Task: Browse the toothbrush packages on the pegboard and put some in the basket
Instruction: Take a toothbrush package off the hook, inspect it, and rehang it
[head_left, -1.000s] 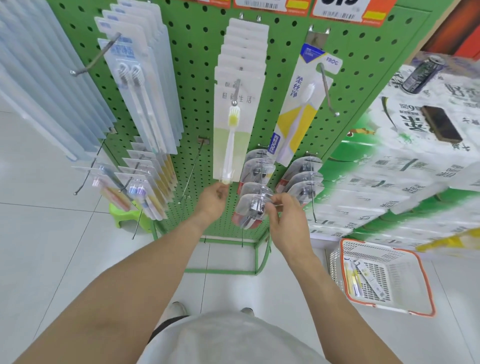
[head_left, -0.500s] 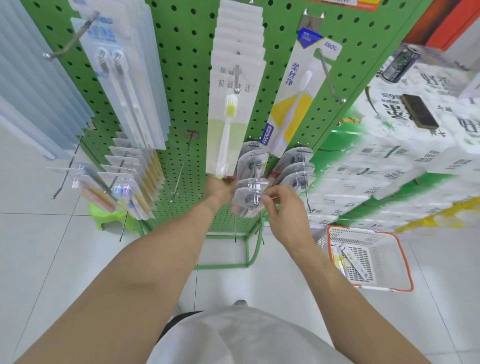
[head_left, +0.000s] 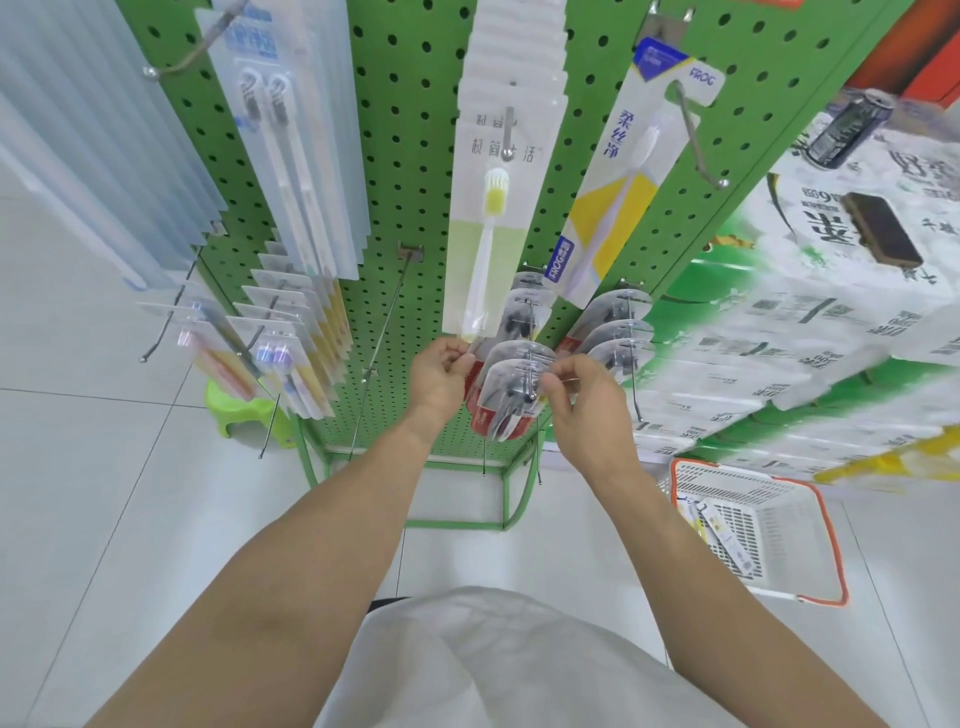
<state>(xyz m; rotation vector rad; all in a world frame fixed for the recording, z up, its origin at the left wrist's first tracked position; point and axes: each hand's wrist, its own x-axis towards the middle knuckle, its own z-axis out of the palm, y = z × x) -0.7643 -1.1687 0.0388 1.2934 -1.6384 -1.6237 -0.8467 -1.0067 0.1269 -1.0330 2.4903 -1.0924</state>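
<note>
Right hand (head_left: 582, 405): grip narrow, thumb and forefinger pinched on the upper right edge of the front clear blister pack (head_left: 511, 397), which hangs on a peg with more of its kind stacked behind. Left hand (head_left: 441, 376): fingers curled, grip closed on the bottom edge of the tall white-and-green toothbrush package (head_left: 491, 223) hanging directly at 12 o'clock above it. The two hands sit near each other, the blister pack between them, at the lower part of the green pegboard (head_left: 415, 130). At 1 o'clock from the right hand hangs a tilted blue-and-yellow toothbrush package (head_left: 621, 176); a second column of blister packs (head_left: 615, 327) hangs just beside the held one. A bare peg (head_left: 387, 332) juts out at 10 o'clock from the left hand, with open air around it. Basket (head_left: 821, 525), white with orange rim, stands on the floor at 4 o'clock from the right hand, well apart, a few packages lying in it. White tiled floor lies open below the arms.
</note>
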